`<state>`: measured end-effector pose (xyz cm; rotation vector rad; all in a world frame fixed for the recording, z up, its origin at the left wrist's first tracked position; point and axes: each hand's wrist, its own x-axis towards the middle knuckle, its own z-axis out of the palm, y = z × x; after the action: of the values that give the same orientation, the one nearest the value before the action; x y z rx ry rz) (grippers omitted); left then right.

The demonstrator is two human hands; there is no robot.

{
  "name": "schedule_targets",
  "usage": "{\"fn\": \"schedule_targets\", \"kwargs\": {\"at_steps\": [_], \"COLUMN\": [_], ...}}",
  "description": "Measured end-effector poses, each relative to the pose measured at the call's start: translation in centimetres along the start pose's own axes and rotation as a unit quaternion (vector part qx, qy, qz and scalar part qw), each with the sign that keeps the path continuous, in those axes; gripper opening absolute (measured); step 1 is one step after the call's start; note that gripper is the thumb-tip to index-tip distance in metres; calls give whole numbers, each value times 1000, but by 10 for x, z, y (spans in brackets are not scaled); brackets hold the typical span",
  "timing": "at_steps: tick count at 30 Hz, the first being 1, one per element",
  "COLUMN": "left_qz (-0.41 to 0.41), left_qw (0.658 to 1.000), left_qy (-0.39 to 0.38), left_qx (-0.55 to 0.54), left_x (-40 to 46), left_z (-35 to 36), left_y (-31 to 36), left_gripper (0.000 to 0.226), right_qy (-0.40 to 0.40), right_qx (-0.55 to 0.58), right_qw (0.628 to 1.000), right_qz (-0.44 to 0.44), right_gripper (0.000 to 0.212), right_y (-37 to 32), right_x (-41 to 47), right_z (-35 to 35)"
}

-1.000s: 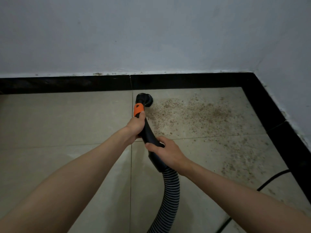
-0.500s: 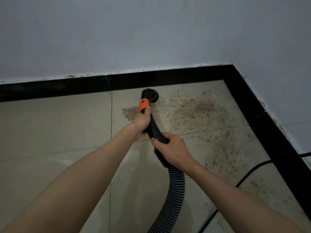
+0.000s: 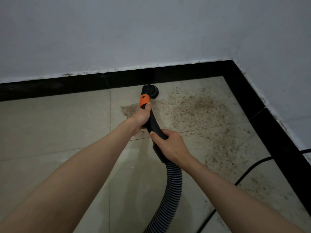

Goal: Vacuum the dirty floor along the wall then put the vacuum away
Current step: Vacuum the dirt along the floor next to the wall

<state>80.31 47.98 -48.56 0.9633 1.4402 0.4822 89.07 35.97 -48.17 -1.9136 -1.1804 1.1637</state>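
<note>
Both hands (left hand [image 3: 142, 117] ahead of right hand [image 3: 170, 146]) grip the vacuum wand [image 3: 154, 124].

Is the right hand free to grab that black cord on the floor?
Probably not right now. The right hand grips the vacuum handle, so it would have to let go first. The cord lies uncovered on the tiles to its right, with nothing blocking the way.
</note>
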Motion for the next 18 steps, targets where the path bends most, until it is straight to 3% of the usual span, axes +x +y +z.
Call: {"fn": "schedule_targets", "kwargs": {"at_steps": [10,18], "left_qz": [-11,-24], "left_qw": [995,990], "left_qy": [91,129], "left_qx": [-42,-45], "left_x": [-21,-40], "left_z": [-68,-88], "left_y": [-21,-63], "left_gripper": [52,58], "right_qy": [-121,-148], "right_qx": [-55,-87], "right_qw": [990,984], "right_qz": [-40,-45], "right_gripper": [34,31], "right_y": [-28,-21], "right_x": [1,-29], "right_z": [39,64]}}
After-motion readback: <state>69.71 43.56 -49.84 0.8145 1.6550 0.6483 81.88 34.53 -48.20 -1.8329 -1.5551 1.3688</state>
